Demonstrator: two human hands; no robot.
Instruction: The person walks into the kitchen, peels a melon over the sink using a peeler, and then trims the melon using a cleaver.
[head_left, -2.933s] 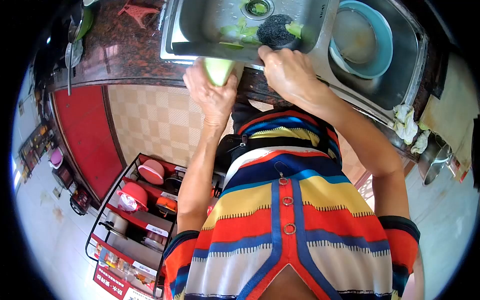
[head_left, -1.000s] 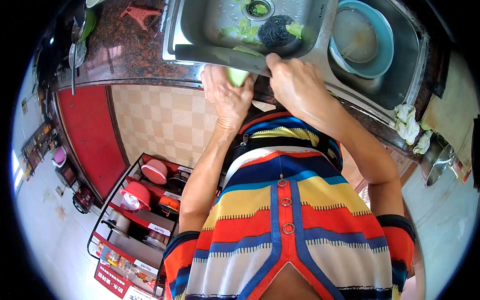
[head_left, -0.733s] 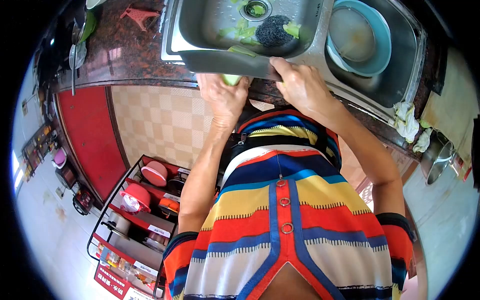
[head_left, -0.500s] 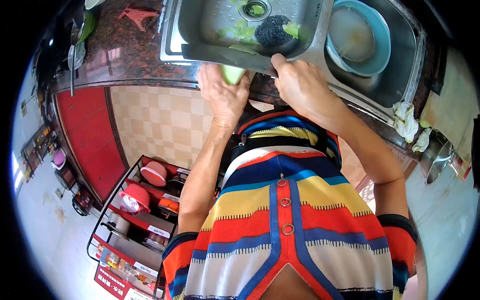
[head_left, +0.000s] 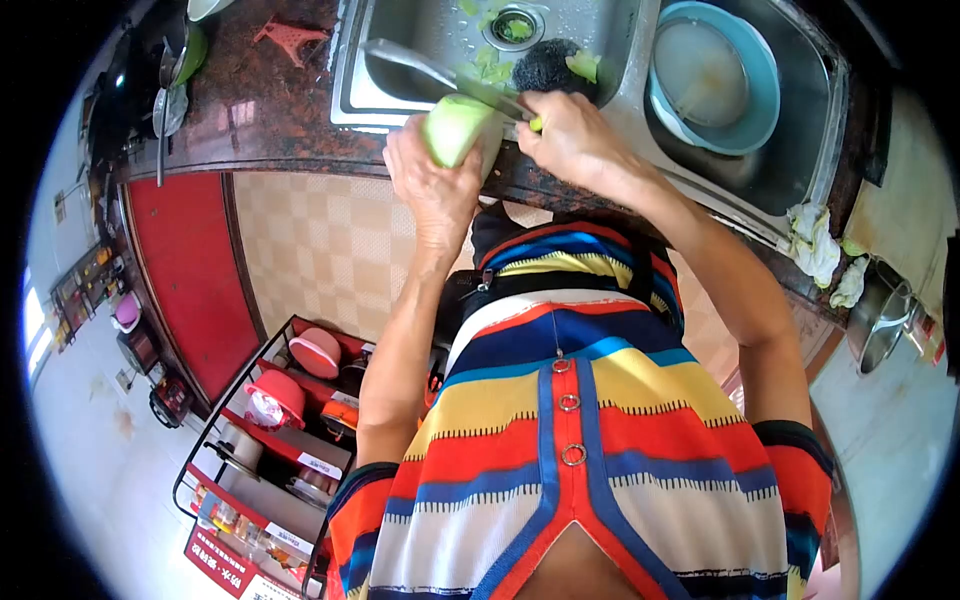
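Observation:
My left hand (head_left: 433,178) is closed round a smooth, pale green gourd-like vegetable (head_left: 460,132) at the front edge of the sink. My right hand (head_left: 572,138) grips the handle of a long, wide kitchen knife (head_left: 425,66), with a bit of yellow-green showing at the grip. The blade reaches left over the vegetable's far side; whether it touches cannot be made out. Green peelings (head_left: 490,68) lie in the left sink basin (head_left: 395,70), near the drain (head_left: 514,27). A dark, round scrubber (head_left: 546,66) sits behind the knife with a green scrap beside it.
The right basin (head_left: 790,180) holds a light blue tub (head_left: 768,85) with cloudy water. A red rack (head_left: 291,40) lies on the dark counter (head_left: 235,130). Crumpled cloths (head_left: 814,245) hang at the right edge. A shelf cart (head_left: 290,440) stands at lower left.
The knife has swung up off the vegetable, its tip rising and now blurred. More of the vegetable's pale face shows. My right hand has moved slightly up and left.

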